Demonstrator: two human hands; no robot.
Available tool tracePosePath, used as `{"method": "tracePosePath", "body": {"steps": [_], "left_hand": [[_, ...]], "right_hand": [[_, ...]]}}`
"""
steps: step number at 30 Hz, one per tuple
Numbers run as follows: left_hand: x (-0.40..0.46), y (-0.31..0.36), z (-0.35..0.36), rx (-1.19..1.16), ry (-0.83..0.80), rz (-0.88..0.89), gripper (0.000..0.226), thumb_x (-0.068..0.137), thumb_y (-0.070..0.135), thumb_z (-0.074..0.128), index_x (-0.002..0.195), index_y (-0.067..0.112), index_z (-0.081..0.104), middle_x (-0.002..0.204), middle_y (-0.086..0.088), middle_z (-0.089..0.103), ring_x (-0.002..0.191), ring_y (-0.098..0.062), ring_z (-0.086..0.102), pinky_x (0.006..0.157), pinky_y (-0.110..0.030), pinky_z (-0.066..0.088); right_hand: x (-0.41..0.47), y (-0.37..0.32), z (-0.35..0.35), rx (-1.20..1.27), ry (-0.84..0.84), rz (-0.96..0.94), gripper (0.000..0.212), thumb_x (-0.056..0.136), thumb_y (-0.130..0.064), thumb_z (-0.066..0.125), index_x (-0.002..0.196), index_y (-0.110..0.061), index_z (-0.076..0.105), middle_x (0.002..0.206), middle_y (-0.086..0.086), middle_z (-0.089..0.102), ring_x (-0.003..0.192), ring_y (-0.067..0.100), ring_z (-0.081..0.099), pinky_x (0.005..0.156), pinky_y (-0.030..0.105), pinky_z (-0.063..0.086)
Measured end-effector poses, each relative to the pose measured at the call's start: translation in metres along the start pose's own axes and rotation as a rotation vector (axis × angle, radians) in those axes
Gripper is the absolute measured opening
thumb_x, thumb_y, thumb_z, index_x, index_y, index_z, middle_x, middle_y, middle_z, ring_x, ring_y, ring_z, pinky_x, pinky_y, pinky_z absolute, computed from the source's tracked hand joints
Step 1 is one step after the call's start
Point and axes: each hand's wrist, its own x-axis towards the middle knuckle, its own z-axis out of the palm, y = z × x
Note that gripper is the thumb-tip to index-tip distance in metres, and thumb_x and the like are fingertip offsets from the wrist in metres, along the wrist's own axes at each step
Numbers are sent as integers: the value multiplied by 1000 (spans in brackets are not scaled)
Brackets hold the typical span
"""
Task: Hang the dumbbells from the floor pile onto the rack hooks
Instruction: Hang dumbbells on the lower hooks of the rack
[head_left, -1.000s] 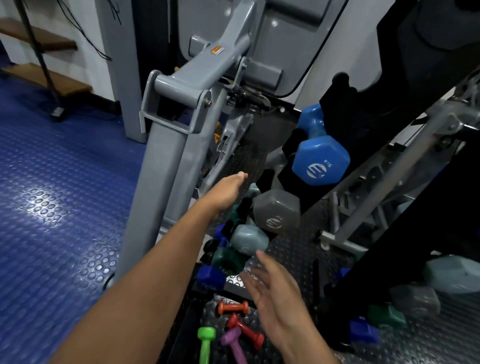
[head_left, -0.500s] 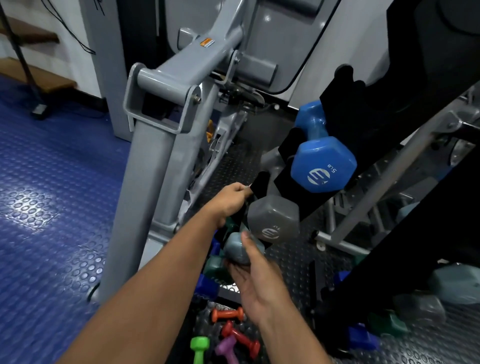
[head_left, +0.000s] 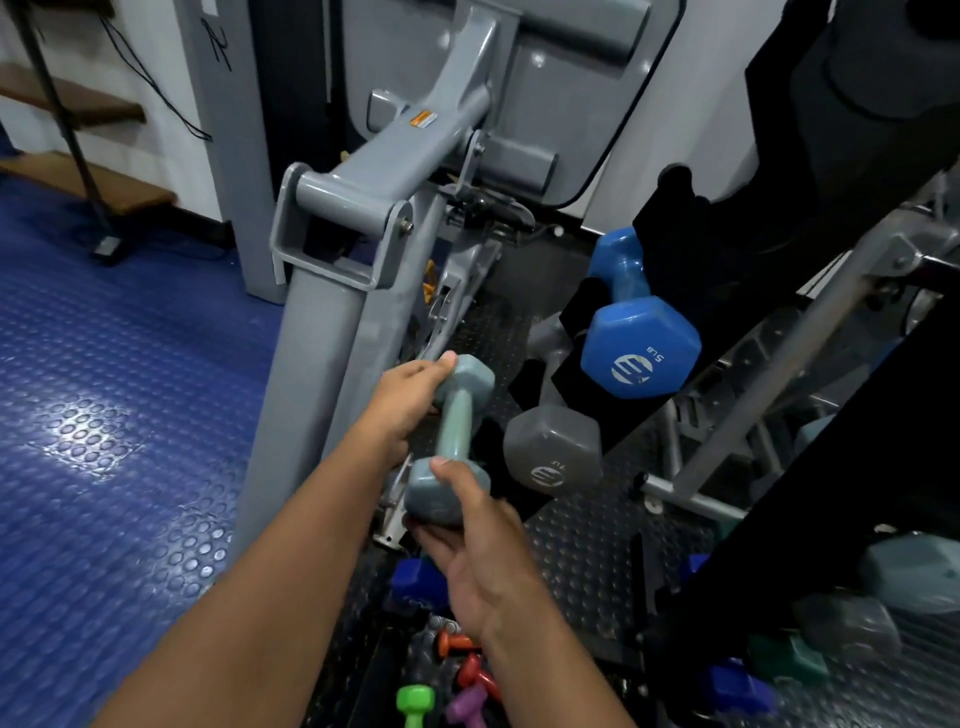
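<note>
The teal dumbbell (head_left: 453, 441) was off the floor and held between your two hands, standing nearly upright in the air just left of the black rack (head_left: 737, 322). Your right hand (head_left: 478, 561) was wrapped around its lower head, thumb across the top of that head and fingers closed beneath it. Your left hand (head_left: 410, 395) was closed on the upper head, fingertips curled over its far edge. The handle between the two heads was bare and in plain view. You held the piece close beside the grey dumbbell (head_left: 553, 452), which hung on the rack with its hexagonal end toward you; whether the two touched could not be told. Above and to the right of that one, the blue dumbbell (head_left: 636, 343) marked 5 LB sat on the rack. Below your forearms, the floor pile showed a dark blue dumbbell (head_left: 415, 582), an orange dumbbell (head_left: 454, 643), a red dumbbell (head_left: 475, 673), a purple dumbbell (head_left: 467, 704) and a green dumbbell (head_left: 414, 704) lying close together on the black studded mat (head_left: 587, 561). A grey machine frame (head_left: 332, 332) stood to your left, with blue studded flooring (head_left: 114, 415) beyond it.
</note>
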Motion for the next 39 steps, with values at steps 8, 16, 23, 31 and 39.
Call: {"method": "tracePosePath", "body": {"steps": [8, 16, 23, 31, 39], "left_hand": [[-49, -3, -15, 49, -17, 17, 35, 91, 48, 74, 92, 14, 79, 78, -4, 74, 62, -11, 64, 62, -25, 53], [-85, 9, -23, 312, -154, -72, 51, 99, 63, 52, 105, 19, 76, 101, -7, 76, 84, -23, 69, 66, -29, 52], [-99, 27, 4, 308, -247, -47, 60, 92, 77, 45, 124, 29, 64, 113, -2, 71, 102, -21, 70, 96, -41, 55], [-124, 22, 47, 77, -294, -156, 105, 50, 94, 71, 130, 29, 51, 132, -4, 62, 89, -24, 78, 81, -39, 64], [-135, 33, 72, -348, -284, -344, 110, 51, 81, 84, 143, 39, 42, 135, -15, 57, 107, -48, 67, 80, -64, 60]], "right_hand": [[-47, 20, 2, -177, -63, -30, 20, 88, -27, 78, 106, -17, 76, 99, 5, 81, 99, 22, 77, 91, 41, 63], [-100, 23, -20, -125, 51, 81, 42, 69, -16, 92, 105, -14, 70, 111, 20, 71, 99, 44, 73, 68, 47, 66], [-162, 17, -51, -120, 84, 120, 15, 93, -9, 71, 104, 1, 73, 69, 11, 75, 49, 15, 73, 43, 18, 52], [-181, 9, -96, 29, 228, 153, 27, 81, -17, 83, 106, -11, 73, 109, 30, 71, 81, 53, 75, 62, 51, 66], [-160, -33, -113, 42, 199, -101, 42, 85, -24, 80, 122, -10, 68, 120, 21, 67, 105, 33, 75, 85, 42, 64]]}}
